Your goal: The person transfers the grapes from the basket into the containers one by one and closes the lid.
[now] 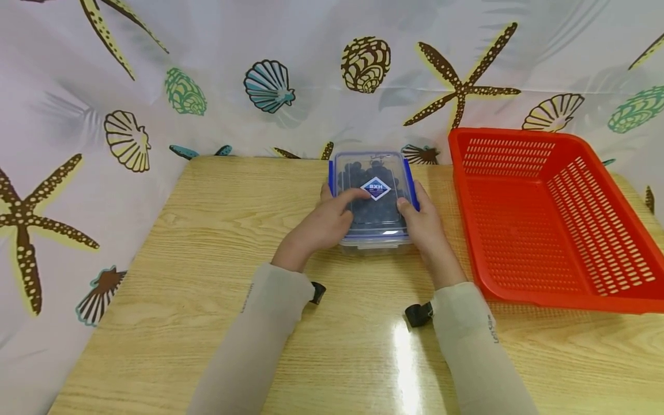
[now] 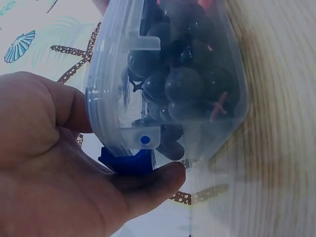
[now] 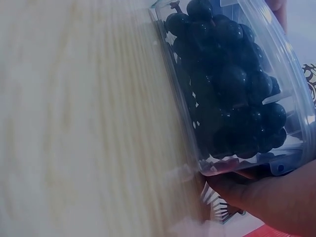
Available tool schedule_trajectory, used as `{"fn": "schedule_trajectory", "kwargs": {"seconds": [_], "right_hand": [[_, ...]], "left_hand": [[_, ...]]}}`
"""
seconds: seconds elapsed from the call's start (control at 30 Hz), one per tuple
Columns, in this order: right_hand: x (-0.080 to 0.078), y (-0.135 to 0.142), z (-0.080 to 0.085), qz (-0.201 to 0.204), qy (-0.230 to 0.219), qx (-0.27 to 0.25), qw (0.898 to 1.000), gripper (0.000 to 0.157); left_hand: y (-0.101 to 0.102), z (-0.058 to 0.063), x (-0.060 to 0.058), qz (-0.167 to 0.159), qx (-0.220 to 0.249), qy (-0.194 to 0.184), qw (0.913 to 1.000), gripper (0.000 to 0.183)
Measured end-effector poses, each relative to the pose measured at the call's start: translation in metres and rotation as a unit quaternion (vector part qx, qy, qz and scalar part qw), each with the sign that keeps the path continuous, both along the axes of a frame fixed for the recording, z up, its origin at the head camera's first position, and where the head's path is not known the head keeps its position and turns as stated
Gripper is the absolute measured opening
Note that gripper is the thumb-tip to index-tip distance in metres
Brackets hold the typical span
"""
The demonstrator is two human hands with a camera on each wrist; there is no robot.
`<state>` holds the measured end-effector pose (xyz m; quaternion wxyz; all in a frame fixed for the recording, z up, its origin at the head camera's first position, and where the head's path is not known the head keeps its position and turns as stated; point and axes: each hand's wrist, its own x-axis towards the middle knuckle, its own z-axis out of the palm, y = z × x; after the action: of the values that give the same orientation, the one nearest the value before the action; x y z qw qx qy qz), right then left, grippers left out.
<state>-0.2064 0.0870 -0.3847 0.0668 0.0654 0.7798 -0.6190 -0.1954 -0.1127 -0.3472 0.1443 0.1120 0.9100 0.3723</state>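
A clear plastic food container (image 1: 374, 241) with blue side clips stands on the table toward its back edge. Its lid carries a blue and white label (image 1: 376, 188). Through the walls a bunch of dark grapes (image 3: 227, 84) shows inside. My left hand (image 1: 323, 225) holds the container's left side, with one finger reaching across the lid to the label. In the left wrist view, the blue clip (image 2: 129, 163) lies between that hand's fingers. My right hand (image 1: 427, 225) grips the right side, thumb on the lid and fingers down along the wall.
A red plastic basket (image 1: 513, 230) with slotted walls stands close to the right of my right hand. The wood-grain table (image 1: 207, 242) extends to the left and front. Behind it hangs a white curtain (image 1: 316, 46) printed with shells and starfish.
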Motion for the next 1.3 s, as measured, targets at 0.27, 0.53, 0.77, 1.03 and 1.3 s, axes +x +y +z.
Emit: {"fn": "schedule_trajectory", "kwargs": {"seconds": [0.27, 0.53, 0.77, 1.03, 1.3], "right_hand": [[-0.001, 0.001, 0.001, 0.004, -0.002, 0.005, 1.000, 0.065], [0.001, -0.001, 0.001, 0.007, 0.004, 0.020, 1.000, 0.065], [0.002, -0.002, 0.004, 0.016, 0.016, 0.066, 0.998, 0.067], [0.005, -0.004, 0.007, 0.035, 0.023, 0.112, 0.993, 0.068], [0.007, -0.008, 0.009, 0.063, 0.026, 0.133, 0.989, 0.070]], "left_hand": [[0.001, 0.001, 0.001, -0.007, -0.004, 0.013, 0.9999, 0.049], [-0.002, 0.003, 0.002, -0.017, -0.009, 0.002, 0.9998, 0.049], [-0.005, 0.005, 0.001, 0.001, -0.027, -0.011, 0.9996, 0.051], [0.004, 0.004, 0.001, 0.026, -0.062, 0.017, 0.9976, 0.053], [0.022, 0.006, 0.005, 0.017, -0.198, 0.077, 0.9771, 0.065]]}}
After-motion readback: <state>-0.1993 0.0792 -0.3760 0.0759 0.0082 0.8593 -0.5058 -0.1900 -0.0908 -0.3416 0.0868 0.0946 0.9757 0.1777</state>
